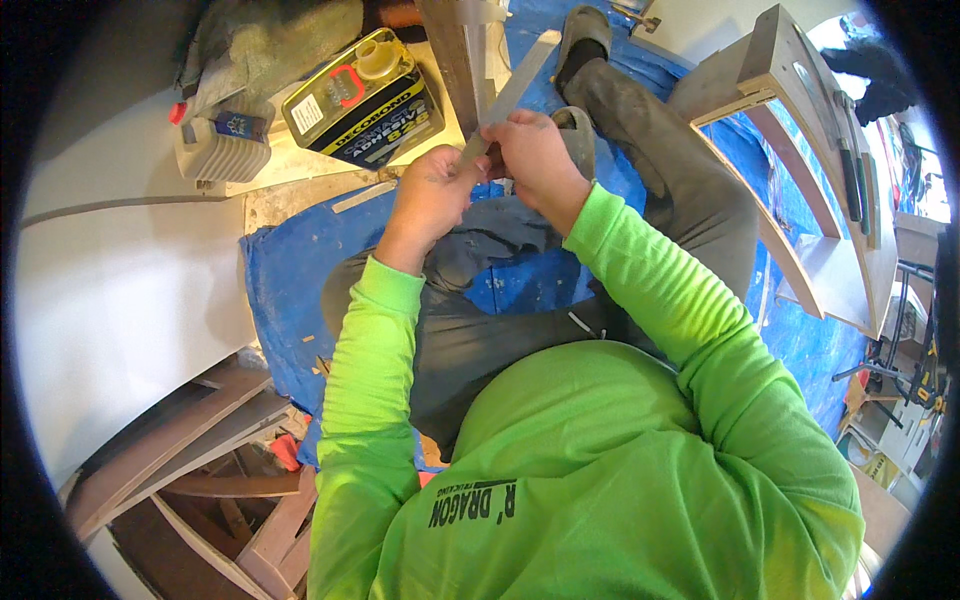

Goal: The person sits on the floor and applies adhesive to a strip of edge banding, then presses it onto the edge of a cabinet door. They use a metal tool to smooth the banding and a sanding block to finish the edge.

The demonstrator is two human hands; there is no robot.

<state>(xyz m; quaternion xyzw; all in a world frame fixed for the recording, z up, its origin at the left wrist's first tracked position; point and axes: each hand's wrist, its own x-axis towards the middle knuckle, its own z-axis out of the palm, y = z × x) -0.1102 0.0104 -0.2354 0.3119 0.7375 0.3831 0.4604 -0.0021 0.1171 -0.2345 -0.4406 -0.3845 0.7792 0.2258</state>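
Note:
A thin, flat, pale grey strip [522, 78] slants up and away between my two hands. My left hand [430, 195] pinches its near end, thumb and fingers pressed together. Close beside it, my right hand [540, 165] grips the strip a little farther up, its fingers curled round the edge. The near tip of the strip is partly hidden by my fingers. Behind the hands stands an upright wooden board [450, 60], close to the strip. Bright green sleeves cover both forearms.
A black and yellow rectangular tin [365, 105] and a whitish jug [222, 150] with a red cap stand at the far left. Blue sheeting [300, 280] covers the floor under my legs. A wooden frame [790, 150] rises at right; wood offcuts [180, 450] lie lower left.

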